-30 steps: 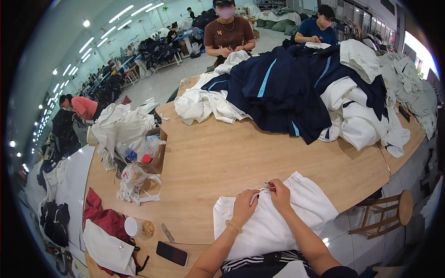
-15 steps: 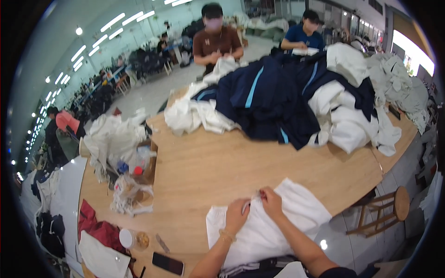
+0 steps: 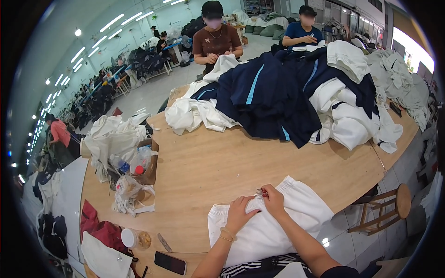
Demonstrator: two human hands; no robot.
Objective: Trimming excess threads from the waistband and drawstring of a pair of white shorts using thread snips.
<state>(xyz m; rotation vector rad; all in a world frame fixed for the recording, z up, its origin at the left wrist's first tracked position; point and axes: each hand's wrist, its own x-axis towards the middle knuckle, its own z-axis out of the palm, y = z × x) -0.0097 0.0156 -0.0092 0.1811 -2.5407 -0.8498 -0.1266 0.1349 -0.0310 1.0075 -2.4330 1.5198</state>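
A pair of white trousers point(image 3: 296, 204) with a gathered elastic waistband lies bunched at the near edge of the table, partly over my lap. My left hand point(image 3: 241, 212) grips the waistband, fingers over the cloth and thumb out to the side. Just right of it, my right hand point(image 3: 272, 199) is closed around small metal thread snips point(image 3: 260, 192), whose tips show at the waistband's edge. My palm and fingers hide most of the snips. Beneath the white cloth a dark striped fabric point(image 3: 266, 265) shows.
A heap of navy garments point(image 3: 264, 97) and white ones covers the table's far side. At left stand a cardboard box point(image 3: 150, 162), a plastic jar point(image 3: 134, 238) and a phone point(image 3: 170, 263). A wooden stool point(image 3: 402, 202) stands right; two people work opposite.
My left hand has flattened slightly over the waistband, its thumb moving outward. The snips in my right hand stay near the same edge. The view has shifted a little.
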